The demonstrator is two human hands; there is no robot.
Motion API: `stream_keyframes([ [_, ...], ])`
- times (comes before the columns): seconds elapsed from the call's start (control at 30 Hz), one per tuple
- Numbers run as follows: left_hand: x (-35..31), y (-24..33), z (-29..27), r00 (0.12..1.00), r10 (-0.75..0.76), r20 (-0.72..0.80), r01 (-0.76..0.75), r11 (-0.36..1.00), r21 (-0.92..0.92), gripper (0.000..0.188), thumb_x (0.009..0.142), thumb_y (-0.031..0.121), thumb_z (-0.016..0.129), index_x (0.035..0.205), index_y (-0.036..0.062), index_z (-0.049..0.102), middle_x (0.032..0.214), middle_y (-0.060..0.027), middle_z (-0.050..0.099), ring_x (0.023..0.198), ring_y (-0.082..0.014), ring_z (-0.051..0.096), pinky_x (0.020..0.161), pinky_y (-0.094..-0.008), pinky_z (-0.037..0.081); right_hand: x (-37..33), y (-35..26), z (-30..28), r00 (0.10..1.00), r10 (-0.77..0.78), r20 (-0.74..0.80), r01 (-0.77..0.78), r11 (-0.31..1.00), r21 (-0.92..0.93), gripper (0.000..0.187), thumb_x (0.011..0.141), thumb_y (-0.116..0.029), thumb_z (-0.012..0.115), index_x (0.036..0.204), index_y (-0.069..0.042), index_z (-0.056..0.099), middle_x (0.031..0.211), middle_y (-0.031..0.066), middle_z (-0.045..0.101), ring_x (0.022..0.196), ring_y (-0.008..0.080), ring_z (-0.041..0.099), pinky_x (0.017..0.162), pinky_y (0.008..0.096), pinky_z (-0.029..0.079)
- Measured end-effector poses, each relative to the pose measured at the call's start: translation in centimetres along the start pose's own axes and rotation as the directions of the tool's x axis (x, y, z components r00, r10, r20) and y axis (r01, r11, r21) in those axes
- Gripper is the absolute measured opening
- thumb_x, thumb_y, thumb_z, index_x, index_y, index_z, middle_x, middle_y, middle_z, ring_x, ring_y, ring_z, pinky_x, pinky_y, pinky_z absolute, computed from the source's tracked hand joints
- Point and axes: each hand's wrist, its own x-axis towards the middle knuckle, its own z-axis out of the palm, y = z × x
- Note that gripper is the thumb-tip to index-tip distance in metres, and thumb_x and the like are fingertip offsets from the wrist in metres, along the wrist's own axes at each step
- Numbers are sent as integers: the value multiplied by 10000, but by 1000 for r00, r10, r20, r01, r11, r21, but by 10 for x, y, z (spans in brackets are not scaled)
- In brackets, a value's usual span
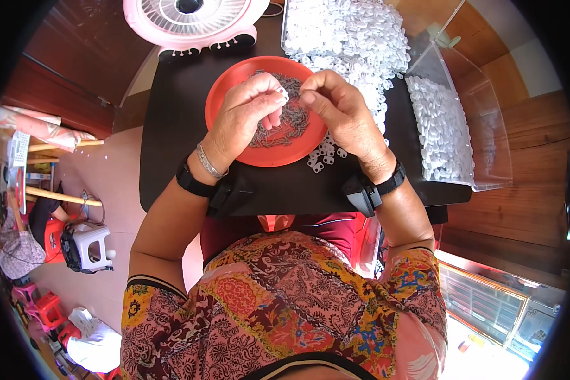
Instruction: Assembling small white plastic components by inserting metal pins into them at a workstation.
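Observation:
Over a round red plate [276,158] heaped with small grey nails or screws [292,121], both hands are raised close together. My left hand [247,109] pinches a small white plastic clip [284,95] between thumb and fingers. Just to its right, my right hand [341,113] is closed in a pinch, thumb against forefinger; whatever lies between those fingertips is too small to make out. Loose white clips [326,155] lie on the dark table [177,145] by the plate's right rim, below my right hand.
A large pile of white pieces [345,31] fills the back right. Right of it stands a clear bin [494,139] holding more white pieces [440,130]. A pink fan [199,31] stands at the back left. Another person [22,250] sits far left, near a white stool [92,244].

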Motion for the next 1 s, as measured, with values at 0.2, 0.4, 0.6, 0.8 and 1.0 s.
stream_keyframes([
  [0.2,0,-2,2,998,-40,46,39,999,18,213,956,230,472,858,46,512,712,-18,532,617,-88,520,558,-220,416,-3,0,2,993,-120,20,122,983,-136,73,912,-88,610,932,-19,595,807,15,615,756,71,544,694,237,467],
  [0.4,-2,-1,3,994,-93,60,94,996,-11,226,960,247,474,847,53,499,659,-14,517,547,-75,501,470,-202,385,-3,5,7,988,-154,9,153,973,-173,75,901,-96,626,919,-26,607,761,38,623,711,93,565,660,261,484],
  [0.6,-3,-8,1,996,-69,64,67,997,24,221,959,246,472,866,46,495,636,-13,507,544,-76,500,464,-206,387,-3,5,8,982,-187,-1,180,944,-275,64,884,-88,633,906,-34,606,762,80,638,689,170,612,643,298,488],
  [0.8,-3,-4,1,995,-18,100,4,990,142,245,961,266,465,863,45,505,659,-21,502,573,-91,491,525,-224,402,-4,-2,0,995,-101,-11,93,952,-292,38,924,-45,577,949,-17,587,872,16,623,825,100,580,776,248,473],
  [1.0,-4,0,5,998,4,57,-16,978,207,253,957,255,468,839,35,502,640,-14,480,557,-83,467,514,-227,378,-4,-2,5,973,-230,25,219,878,-427,59,874,-94,628,903,-48,604,776,101,627,723,266,618,665,336,492],
])
